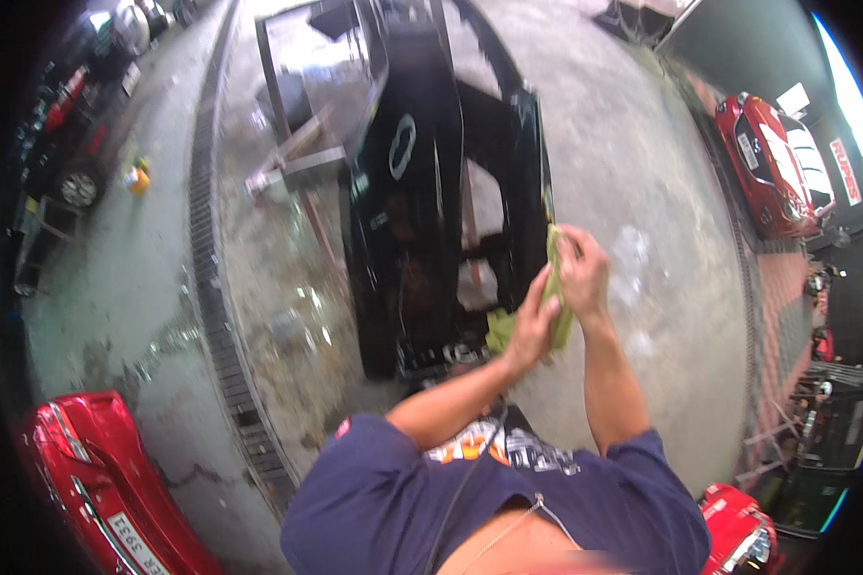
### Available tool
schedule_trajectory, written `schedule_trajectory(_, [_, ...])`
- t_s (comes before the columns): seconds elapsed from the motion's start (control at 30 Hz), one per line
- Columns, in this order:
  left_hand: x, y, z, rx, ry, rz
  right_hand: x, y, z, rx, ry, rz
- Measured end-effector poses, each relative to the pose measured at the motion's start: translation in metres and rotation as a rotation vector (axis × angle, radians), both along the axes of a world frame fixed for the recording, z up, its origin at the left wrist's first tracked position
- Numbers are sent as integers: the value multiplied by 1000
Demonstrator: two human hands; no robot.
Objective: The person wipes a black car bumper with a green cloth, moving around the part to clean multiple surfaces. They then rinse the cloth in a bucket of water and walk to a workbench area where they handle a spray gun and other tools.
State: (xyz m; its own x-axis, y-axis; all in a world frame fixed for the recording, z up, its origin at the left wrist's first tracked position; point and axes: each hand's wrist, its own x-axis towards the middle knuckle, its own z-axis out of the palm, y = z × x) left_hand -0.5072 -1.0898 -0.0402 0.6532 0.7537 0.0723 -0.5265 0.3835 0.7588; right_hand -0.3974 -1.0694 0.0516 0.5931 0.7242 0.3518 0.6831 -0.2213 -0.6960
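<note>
A large glossy black car body panel [422,172] with a pale oval ring on it stands in front of me. At its right edge, both my hands hold a yellow-green cloth [558,331]. My right hand [583,271] is closed on the upper end of the cloth, its fingers bent by the panel's edge. Lower and to the left, my left hand [533,328] grips the cloth too, with a loose fold hanging beside it. Whether the cloth touches the panel is hard to tell.
A metal stand [302,172] shows at the panel's left. The floor has a long drain grate [206,240] and wet patches. A red bumper [115,479] is at lower left, a dark car [67,144] at far left, a red car [762,158] at right.
</note>
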Motion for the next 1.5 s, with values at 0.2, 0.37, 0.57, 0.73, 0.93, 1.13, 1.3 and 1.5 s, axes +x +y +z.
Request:
schedule_trajectory(0.2, [17,17,-11,-186,57,141,2,41,-29,-172,-199,49])
schedule_trajectory(0.37, [31,62,-9,-246,22,214,3,87,-32,-240,-424,98])
schedule_trajectory(0.57, [31,90,-19,-297,127,200,13,114,-54,-379,-742,126])
schedule_trajectory(0.73, [30,108,-28,-236,29,69,26,123,-69,-173,-867,121])
schedule_trajectory(0.93, [37,130,-41,-280,11,4,27,126,-73,-133,-920,100])
schedule_trajectory(1.13, [32,147,-50,-369,10,-174,23,128,-69,-116,-822,128])
schedule_trajectory(1.3, [21,157,-50,-612,-46,-325,13,131,-72,-167,-905,29])
schedule_trajectory(1.5, [24,151,-48,-592,-204,-174,14,139,-77,-186,-954,-20])
